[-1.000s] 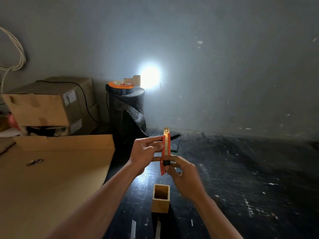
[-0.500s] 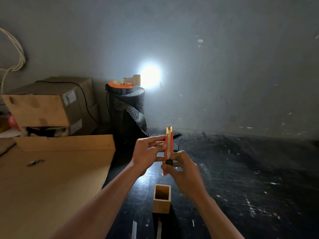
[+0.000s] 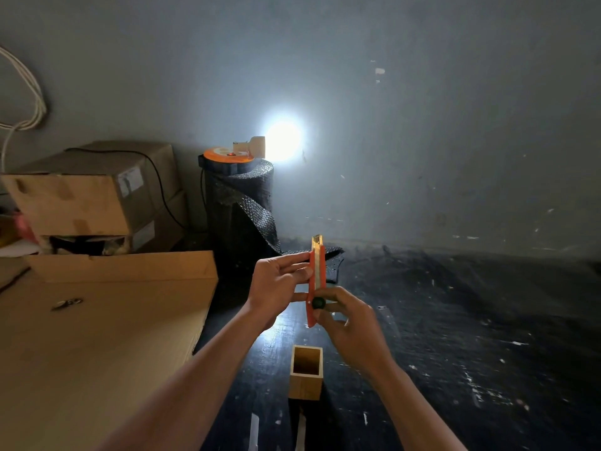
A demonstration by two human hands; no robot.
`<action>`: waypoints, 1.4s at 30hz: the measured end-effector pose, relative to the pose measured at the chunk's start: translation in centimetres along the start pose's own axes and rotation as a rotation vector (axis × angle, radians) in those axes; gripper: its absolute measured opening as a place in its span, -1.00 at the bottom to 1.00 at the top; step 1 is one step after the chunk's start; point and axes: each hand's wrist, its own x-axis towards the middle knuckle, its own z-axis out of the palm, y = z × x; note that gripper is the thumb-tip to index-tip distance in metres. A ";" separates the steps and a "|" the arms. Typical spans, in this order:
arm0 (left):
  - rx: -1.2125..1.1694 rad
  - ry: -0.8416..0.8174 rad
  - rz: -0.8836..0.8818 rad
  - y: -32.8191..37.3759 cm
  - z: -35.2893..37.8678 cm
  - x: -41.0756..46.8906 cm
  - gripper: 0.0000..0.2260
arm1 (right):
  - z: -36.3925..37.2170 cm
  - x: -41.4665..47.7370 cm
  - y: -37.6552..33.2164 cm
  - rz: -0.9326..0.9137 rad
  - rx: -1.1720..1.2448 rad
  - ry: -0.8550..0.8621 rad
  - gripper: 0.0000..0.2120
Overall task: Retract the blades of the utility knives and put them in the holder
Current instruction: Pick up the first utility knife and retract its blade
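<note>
I hold an orange utility knife (image 3: 317, 275) upright in front of me, its metal tip pointing up and showing above the orange body. My left hand (image 3: 276, 288) pinches the knife's upper part from the left. My right hand (image 3: 349, 320) grips the lower part, thumb by the black slider knob (image 3: 318, 302). A square wooden holder (image 3: 305, 372) stands open on the dark floor just below the hands; its inside looks empty.
A large flat cardboard sheet (image 3: 97, 336) lies to the left with a small metal object (image 3: 66, 303) on it. Cardboard boxes (image 3: 91, 193) are stacked at back left. A black bubble-wrap roll (image 3: 240, 216) with a lamp stands by the wall.
The hands and knife have barely shifted; the knife is turned a little and the slider knob sits slightly lower on the body than a second ago.
</note>
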 end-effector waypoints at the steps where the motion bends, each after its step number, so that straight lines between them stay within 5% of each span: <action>1: -0.001 0.001 0.002 0.0 0.0 0.0 -0.73 | 0.1 0.1 0.1 0.001 0.000 0.001 -0.74; 17: 0.005 -0.001 0.012 -0.2 0.0 0.1 -0.74 | 0.8 0.5 1.1 0.033 0.000 0.011 -0.81; 28: -0.098 -0.075 -0.128 -4.4 -0.1 -0.6 -0.72 | 0.8 3.4 2.5 0.141 0.283 0.099 -0.67; 35: 0.366 0.047 -0.171 -12.2 -1.8 0.7 -0.75 | 3.1 5.0 7.8 0.229 0.212 0.085 -0.87; 42: 0.730 -0.091 -0.263 -18.5 -1.4 0.0 -0.34 | 6.6 4.8 13.8 0.363 0.136 -0.008 -0.89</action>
